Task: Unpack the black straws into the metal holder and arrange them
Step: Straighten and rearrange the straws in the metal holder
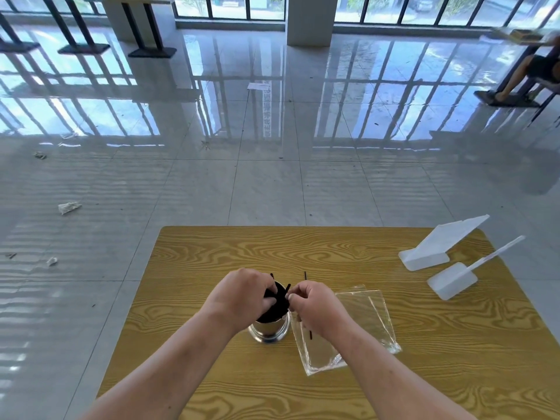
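- Arranging step: straws (pixel 274 301) stand bunched in the holder (pixel 269 328) at mid-bench (pixel 212 253).
- Left hand (pixel 242 294) grips the bunch; right hand (pixel 313 304) pinches one straw.
- Bag (pixel 348 325) looks nearly emptied beside it.
- Next: seat that straw, even the tips.

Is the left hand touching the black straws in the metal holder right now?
Touching. In the head view, the left hand is closed over the bundle of black straws standing in the metal holder, its fingers wrapped against them with no gap.
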Demonstrator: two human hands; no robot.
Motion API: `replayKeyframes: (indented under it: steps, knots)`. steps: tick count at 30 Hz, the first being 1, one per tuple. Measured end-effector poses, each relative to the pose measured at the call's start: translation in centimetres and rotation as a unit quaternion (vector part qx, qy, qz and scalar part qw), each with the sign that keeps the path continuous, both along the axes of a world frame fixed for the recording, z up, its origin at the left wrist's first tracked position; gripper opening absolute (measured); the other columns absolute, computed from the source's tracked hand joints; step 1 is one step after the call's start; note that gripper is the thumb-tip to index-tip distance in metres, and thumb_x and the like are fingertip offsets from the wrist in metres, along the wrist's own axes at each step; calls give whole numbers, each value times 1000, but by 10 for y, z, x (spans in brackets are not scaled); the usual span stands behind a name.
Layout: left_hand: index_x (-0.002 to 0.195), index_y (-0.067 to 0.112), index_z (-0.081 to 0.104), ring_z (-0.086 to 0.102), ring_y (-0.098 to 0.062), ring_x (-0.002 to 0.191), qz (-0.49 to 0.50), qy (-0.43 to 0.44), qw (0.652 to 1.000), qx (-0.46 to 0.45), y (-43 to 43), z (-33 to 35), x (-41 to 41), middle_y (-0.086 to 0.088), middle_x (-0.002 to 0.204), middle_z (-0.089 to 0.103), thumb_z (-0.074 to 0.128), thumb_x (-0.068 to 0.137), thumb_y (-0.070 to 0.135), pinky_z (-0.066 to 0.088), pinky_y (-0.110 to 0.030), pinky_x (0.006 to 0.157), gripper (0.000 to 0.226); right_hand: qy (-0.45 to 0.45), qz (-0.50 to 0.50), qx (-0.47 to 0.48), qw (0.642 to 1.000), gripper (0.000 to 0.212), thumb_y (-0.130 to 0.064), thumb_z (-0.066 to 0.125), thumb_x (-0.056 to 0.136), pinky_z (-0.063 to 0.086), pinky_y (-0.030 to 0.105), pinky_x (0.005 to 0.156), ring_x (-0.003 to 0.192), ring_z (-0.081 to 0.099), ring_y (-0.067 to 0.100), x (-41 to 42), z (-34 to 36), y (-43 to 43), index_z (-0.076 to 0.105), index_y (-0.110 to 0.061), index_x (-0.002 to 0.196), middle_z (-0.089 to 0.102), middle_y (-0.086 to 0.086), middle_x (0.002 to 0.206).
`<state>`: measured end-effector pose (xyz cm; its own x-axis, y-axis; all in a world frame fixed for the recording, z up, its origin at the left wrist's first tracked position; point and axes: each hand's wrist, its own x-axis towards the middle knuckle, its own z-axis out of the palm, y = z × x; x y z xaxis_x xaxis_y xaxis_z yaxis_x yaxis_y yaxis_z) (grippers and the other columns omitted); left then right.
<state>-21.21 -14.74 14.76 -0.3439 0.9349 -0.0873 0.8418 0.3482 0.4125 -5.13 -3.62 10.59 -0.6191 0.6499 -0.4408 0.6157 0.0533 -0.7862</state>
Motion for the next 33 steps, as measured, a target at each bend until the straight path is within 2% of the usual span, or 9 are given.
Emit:
replayKeyframes:
  steps: [11, 16, 19, 22, 24, 26, 29, 31, 33]
  knots:
    - [90, 33, 80, 69, 3, 78, 37, -38, 999, 10, 5, 60, -20, 19, 83, 76, 84, 83, 36, 59, -24, 72, 9, 40, -27, 23, 999, 20, -24, 60, 100, 42, 32, 50, 52, 51, 12, -5, 15, 5, 76, -22, 88, 79, 12, 81]
    - [89, 33, 80, 69, 4, 76, 45, -48, 998, 14, 5, 79, -30, 20, 80, 75, 85, 82, 38, 57, -22, 70, 10, 52, -32, 6, 998, 20, -23, 62, 102, 34, 26, 42, 45, 43, 11, -5, 16, 6, 76, -19, 87, 62, -6, 56]
    - [90, 32, 81, 68, 3, 77, 34, -42, 999, 7, 8, 80, -27, 19, 82, 75, 85, 83, 36, 58, -23, 71, 9, 66, -34, -7, 997, 19, -22, 62, 101, 35, 29, 45, 49, 45, 14, -7, 18, 5, 76, -20, 88, 65, -2, 60]
    - [91, 31, 80, 69, 3, 78, 34, -45, 998, 2, 10, 75, -24, 19, 83, 75, 85, 83, 36, 60, -25, 73, 10, 67, -33, -12, 997, 17, -22, 63, 101, 40, 36, 52, 56, 49, 17, -8, 17, 3, 76, -20, 90, 72, 11, 68]
    - [91, 32, 80, 69, 3, 78, 35, -44, 998, 0, 10, 73, -25, 20, 83, 75, 84, 83, 36, 60, -25, 73, 10, 68, -27, -7, 997, 13, -22, 64, 99, 40, 37, 53, 57, 49, 17, -8, 15, 3, 75, -21, 92, 70, 8, 68]
    - [90, 33, 79, 68, 4, 77, 36, -40, 999, 1, 10, 72, -26, 20, 82, 74, 84, 84, 36, 58, -23, 71, 8, 79, -25, -8, 997, 8, -20, 66, 96, 41, 33, 53, 57, 48, 14, -7, 15, 5, 72, -24, 98, 66, 0, 72]
    - [90, 33, 79, 67, 4, 77, 38, -36, 999, 6, 13, 74, -27, 20, 81, 73, 83, 84, 35, 53, -20, 68, 7, 108, -11, -46, 993, 29, -17, 69, 89, 48, 24, 57, 60, 54, 6, -8, 18, 5, 69, -35, 111, 67, -2, 80]
    - [90, 33, 79, 67, 3, 78, 39, -37, 999, 6, 16, 74, -27, 19, 82, 74, 83, 84, 35, 50, -18, 67, 7, 113, 7, -60, 992, 34, -18, 70, 87, 49, 18, 57, 60, 57, 2, -11, 17, 4, 69, -39, 114, 69, 1, 83]
    - [90, 33, 79, 66, 4, 78, 37, -35, 999, 8, 19, 74, -26, 19, 82, 74, 83, 84, 34, 46, -15, 65, 7, 114, 13, -45, 992, 26, -24, 73, 89, 50, 18, 56, 60, 58, 3, -14, 16, 4, 71, -40, 110, 73, 7, 83]
